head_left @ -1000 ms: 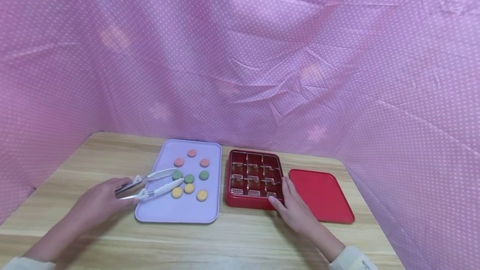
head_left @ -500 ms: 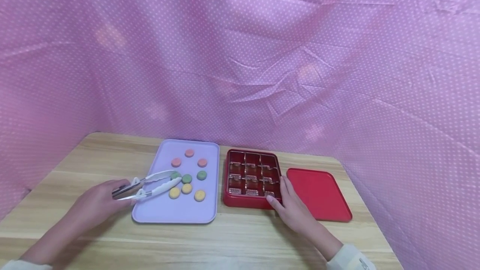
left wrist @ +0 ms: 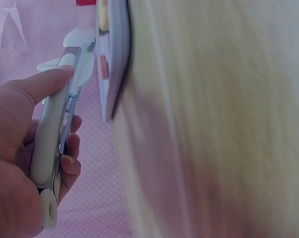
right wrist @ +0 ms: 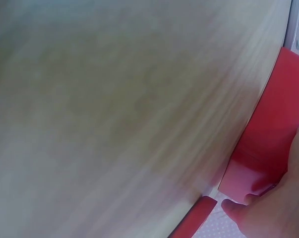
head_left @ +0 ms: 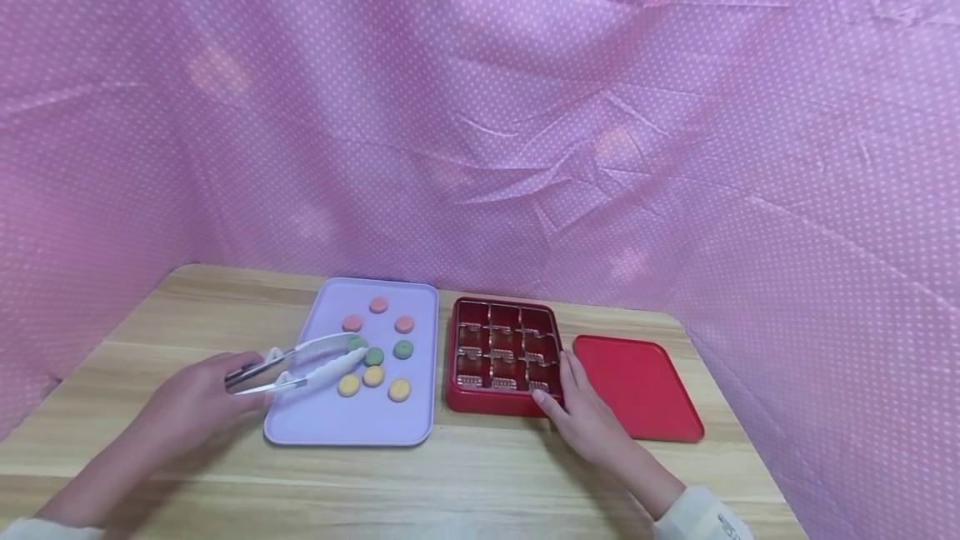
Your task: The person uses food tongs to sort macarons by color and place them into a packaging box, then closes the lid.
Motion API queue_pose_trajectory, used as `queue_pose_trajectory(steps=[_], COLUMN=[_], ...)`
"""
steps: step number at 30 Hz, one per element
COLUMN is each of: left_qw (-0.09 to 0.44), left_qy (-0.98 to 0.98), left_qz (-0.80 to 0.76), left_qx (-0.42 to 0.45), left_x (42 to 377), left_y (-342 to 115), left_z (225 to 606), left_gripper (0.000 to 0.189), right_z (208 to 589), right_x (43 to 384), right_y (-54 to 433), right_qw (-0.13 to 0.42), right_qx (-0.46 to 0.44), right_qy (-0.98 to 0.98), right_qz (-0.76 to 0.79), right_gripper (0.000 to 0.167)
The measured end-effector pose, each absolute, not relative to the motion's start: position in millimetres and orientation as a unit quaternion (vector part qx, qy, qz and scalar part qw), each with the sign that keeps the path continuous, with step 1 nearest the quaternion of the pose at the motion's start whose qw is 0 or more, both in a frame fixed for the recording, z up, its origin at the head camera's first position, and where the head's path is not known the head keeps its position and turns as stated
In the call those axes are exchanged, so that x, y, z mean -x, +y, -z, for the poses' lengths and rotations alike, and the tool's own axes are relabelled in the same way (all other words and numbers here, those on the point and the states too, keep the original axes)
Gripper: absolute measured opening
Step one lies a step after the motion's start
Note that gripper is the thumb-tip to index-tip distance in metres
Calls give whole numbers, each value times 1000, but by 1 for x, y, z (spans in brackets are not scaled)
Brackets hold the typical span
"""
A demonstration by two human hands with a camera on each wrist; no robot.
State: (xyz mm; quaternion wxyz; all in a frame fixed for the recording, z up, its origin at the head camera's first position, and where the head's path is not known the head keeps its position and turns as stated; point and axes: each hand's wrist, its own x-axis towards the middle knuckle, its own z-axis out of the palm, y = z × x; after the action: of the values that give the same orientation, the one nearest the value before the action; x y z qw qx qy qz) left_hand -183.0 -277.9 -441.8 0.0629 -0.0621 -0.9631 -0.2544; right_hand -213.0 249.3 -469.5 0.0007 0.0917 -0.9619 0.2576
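My left hand [head_left: 206, 394] grips silver tongs [head_left: 262, 375] with white tips, thumb along one arm and fingers curled under the other. In the left wrist view, the thumb of the left hand [left wrist: 15, 124] lies along the tongs [left wrist: 47, 131]. The white tips stand on either side of a small round green cookie [head_left: 357, 343], partly covering it, over the lilac tray [head_left: 337, 425]. My right hand [head_left: 588, 423] rests at the near right corner of a red box [head_left: 483, 402], thumb on its front edge, fingers fairly straight along its side. A clear insert divides the box into several compartments.
On the tray lie two other green cookies [head_left: 402, 349], several pink and yellow ones, including a pink cookie [head_left: 378, 305] and a yellow cookie [head_left: 399, 390]. A flat red lid [head_left: 637, 386] lies right of the box. Pink dotted cloth [head_left: 480, 123] hangs around the wooden table [head_left: 480, 482].
The tong tips and the green cookie between them have shifted slightly up and right in the head view. My right hand stays at the box; the whole view shifted a little earlier.
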Motion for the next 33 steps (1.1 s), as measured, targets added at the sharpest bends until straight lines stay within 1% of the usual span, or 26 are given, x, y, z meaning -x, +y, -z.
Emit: queue_pose_trajectory(steps=[7, 17, 19, 24, 27, 31, 33], left_qw=[64, 75, 81, 74, 71, 76, 81], left_qy=[-960, -955, -954, -956, -957, -956, -954], left_qz=[262, 271, 267, 260, 257, 252, 252], left_qx=[76, 100, 110, 114, 115, 129, 140], left_x=[182, 181, 183, 187, 190, 195, 196], left_y=[-260, -230, -225, -210, -202, -191, -186], left_z=[432, 422, 421, 417, 415, 415, 415], left_gripper=[84, 74, 70, 56, 56, 60, 57], right_z=[469, 470, 470, 470, 470, 469, 468], right_x=[212, 211, 211, 211, 211, 211, 210], right_y=[250, 251, 251, 251, 250, 249, 249], right_qw=[-2, -5, -5, -6, -8, -12, -13], right_qx=[-87, -88, -87, -84, -82, -78, -76], right_qy=[-963, -965, -965, -966, -967, -967, -967], right_qz=[-256, -249, -248, -244, -243, -244, -244], right_gripper=[91, 96, 96, 97, 97, 98, 98])
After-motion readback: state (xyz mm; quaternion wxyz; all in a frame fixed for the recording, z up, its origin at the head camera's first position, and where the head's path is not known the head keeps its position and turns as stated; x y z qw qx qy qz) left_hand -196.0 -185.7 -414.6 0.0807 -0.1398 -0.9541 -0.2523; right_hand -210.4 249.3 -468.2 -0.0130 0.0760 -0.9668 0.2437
